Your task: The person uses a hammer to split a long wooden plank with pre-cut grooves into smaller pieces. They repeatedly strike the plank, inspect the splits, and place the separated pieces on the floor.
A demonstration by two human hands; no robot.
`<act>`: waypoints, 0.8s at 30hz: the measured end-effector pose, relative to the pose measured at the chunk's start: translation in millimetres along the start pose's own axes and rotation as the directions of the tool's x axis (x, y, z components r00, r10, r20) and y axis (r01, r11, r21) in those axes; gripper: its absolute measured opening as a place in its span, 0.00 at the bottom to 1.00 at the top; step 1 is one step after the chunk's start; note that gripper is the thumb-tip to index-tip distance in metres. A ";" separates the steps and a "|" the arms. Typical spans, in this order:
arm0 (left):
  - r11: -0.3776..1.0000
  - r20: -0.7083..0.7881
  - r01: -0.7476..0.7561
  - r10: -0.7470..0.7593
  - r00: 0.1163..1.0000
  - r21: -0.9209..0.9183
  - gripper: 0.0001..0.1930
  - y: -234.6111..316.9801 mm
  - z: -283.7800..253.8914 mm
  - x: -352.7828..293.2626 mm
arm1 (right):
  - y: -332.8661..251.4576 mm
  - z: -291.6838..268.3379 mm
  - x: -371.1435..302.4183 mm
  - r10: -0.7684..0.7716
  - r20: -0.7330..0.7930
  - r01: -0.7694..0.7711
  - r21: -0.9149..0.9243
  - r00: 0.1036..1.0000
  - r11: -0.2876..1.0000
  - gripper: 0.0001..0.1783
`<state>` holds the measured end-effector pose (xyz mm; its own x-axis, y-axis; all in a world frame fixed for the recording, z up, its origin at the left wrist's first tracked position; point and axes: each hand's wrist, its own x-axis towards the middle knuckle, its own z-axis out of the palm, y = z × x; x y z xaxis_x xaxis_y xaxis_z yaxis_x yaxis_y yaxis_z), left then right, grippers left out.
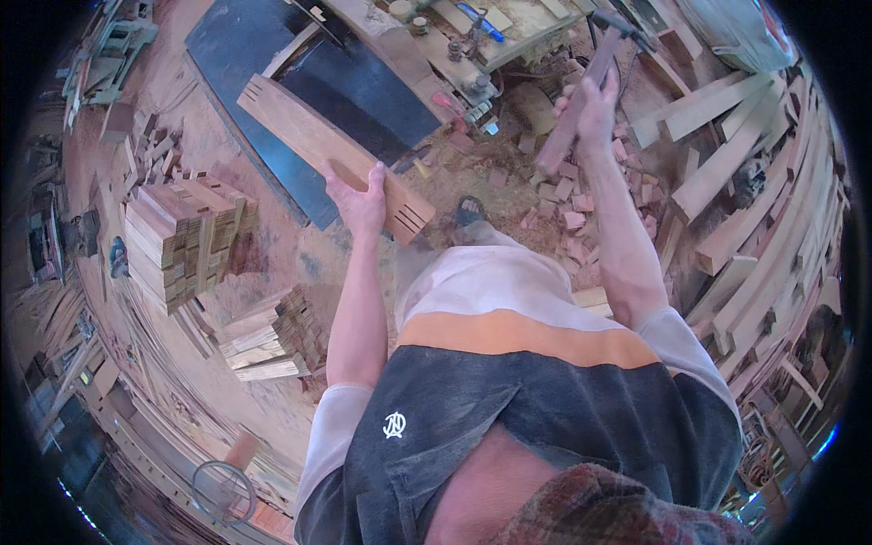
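My left hand (361,204) grips a long flat wooden board (295,123) near its lower right end, thumb and fingers on opposite sides. Narrow slots are cut into both ends of the board. It slants over a dark blue-black table or panel (363,100). Out to the right, my right hand (595,113) is raised and closed round the thick wooden handle of a hammer (601,64). The hammer's dark metal head points away from me, and its handle end points back toward the floor. Hammer and board are well apart.
Stacked wooden pieces (177,236) stand on the left, with a smaller stack (268,336) nearer. Offcuts (572,213) litter the floor below my right arm. Long planks (745,195) lie piled at right. A cluttered workbench (509,41) stands ahead.
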<state>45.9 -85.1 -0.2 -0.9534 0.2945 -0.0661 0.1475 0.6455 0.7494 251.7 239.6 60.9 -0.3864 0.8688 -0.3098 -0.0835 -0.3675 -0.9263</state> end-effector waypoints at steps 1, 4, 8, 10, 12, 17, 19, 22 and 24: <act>1.000 -0.006 -0.015 0.015 1.000 0.013 0.55 0.5 0.0 0.0 | 9.5 12.1 -2.2 -0.007 -0.032 0.004 -0.090 0.999 0.996 0.33; 1.000 -0.006 -0.019 0.019 1.000 -0.019 0.55 1.7 0.5 0.7 | 51.0 27.4 -52.4 0.474 0.412 -0.299 -0.421 0.778 0.856 0.40; 1.000 -0.011 -0.026 0.026 1.000 -0.007 0.55 -0.6 0.3 -1.5 | 33.5 9.9 -42.2 0.385 0.426 -0.339 -0.183 0.819 0.923 0.43; 0.999 -0.013 -0.035 0.035 0.999 -0.003 0.55 -1.6 0.0 -2.3 | 1.5 -12.6 -22.2 0.311 0.354 -0.284 -0.126 0.882 0.950 0.42; 1.000 -0.011 -0.019 0.019 1.000 0.002 0.55 -2.5 -0.3 -3.2 | -9.7 -16.1 -7.2 0.068 0.205 -0.051 -0.083 0.976 0.995 0.43; 1.000 -0.005 -0.008 0.008 1.000 0.018 0.55 -2.6 -0.2 -2.2 | 48.3 21.9 -33.0 0.098 0.346 0.085 -0.477 0.933 0.875 0.43; 0.998 -0.010 -0.036 0.036 0.999 0.043 0.55 -2.8 0.3 -1.2 | 57.2 17.3 -51.4 0.444 0.452 -0.278 -0.387 0.774 0.879 0.45; 0.998 -0.021 -0.052 0.052 0.998 0.030 0.55 -3.6 0.8 -0.1 | 27.7 -6.6 -43.2 0.374 0.480 -0.298 -0.230 0.793 0.926 0.43; 0.999 -0.009 -0.047 0.047 0.999 0.018 0.55 -3.5 -0.1 0.0 | 3.0 -16.6 -28.4 0.235 0.307 -0.187 -0.177 0.922 0.966 0.44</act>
<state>45.3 -87.4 -2.7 -0.9477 0.3181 -0.0248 0.1967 0.6436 0.7396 277.7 219.4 63.3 -0.6579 0.6131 -0.4373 0.1545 -0.4585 -0.8752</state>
